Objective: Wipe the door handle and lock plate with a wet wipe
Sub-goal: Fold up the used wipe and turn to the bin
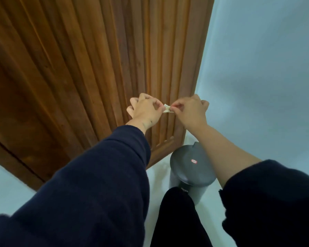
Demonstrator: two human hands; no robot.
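A small, crumpled white wet wipe (167, 110) is stretched between both hands in front of a brown wooden door (89, 65) with vertical grooves. My left hand (145, 111) pinches the wipe's left end with thumb and fingers. My right hand (190, 109) pinches its right end. Both arms reach forward in dark blue sleeves, the right one pushed up the forearm. No door handle or lock plate shows in this view.
A grey bin with a dark lid (190, 164) stands on the white floor (157, 177) just below my right forearm, by the door's lower corner. A pale blue wall (266, 68) runs along the right. My dark-clothed leg (178, 220) is beside the bin.
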